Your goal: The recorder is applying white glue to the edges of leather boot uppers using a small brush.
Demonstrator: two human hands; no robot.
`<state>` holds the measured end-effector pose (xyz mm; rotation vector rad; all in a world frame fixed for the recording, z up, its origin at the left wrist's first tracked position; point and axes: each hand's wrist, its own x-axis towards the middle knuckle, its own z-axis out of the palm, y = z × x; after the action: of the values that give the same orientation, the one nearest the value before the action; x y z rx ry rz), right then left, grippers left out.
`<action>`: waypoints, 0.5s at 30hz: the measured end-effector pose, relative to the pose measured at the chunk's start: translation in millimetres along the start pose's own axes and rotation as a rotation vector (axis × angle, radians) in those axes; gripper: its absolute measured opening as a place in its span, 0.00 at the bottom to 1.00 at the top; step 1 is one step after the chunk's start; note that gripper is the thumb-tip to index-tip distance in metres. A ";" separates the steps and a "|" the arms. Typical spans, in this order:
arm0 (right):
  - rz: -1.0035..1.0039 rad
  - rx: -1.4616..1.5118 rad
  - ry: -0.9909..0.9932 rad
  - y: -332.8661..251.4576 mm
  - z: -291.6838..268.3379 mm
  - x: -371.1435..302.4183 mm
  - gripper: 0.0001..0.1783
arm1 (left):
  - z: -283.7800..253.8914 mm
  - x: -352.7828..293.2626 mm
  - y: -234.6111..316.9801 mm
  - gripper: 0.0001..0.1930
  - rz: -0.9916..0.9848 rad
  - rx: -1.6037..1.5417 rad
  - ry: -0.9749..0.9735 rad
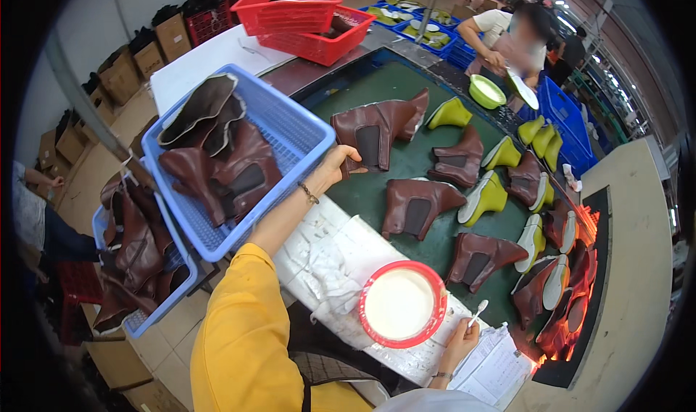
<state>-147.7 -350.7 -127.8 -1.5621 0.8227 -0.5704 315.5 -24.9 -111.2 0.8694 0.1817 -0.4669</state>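
Observation:
My left hand (336, 167) reaches across beside the blue basket, thumb and fingers closed on the top edge of a brown ankle boot upper (341, 133). That upper lies on its side on the green conveyor belt (348, 216), its dark elastic panel facing up. Lower down, my right hand (460, 343) pinches a small white-tipped brush (478, 310), held upright. Just left of this hand stands a red-rimmed bowl (364, 323) of creamy white liquid. More brown boot uppers (417, 207) and yellow-green wedge soles (487, 198) lie on the belt.
Blue baskets (163, 194) of brown uppers stand at left; red baskets (290, 13) are stacked behind. A white cloth (337, 281) and papers (493, 365) flank the bowl. At right the belt enters a glowing heater (583, 289). Across it, a person (511, 42) brushes a sole beside a green bowl (487, 93).

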 end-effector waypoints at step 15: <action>-0.187 -0.077 0.051 43.5 -10.6 14.7 0.09 | -3.5 -36.6 -61.5 0.41 0.453 1.215 0.877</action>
<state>-154.5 -370.0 -170.2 -1.7126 0.7480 -0.7237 254.7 -44.5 -143.5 2.2251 0.5062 0.3456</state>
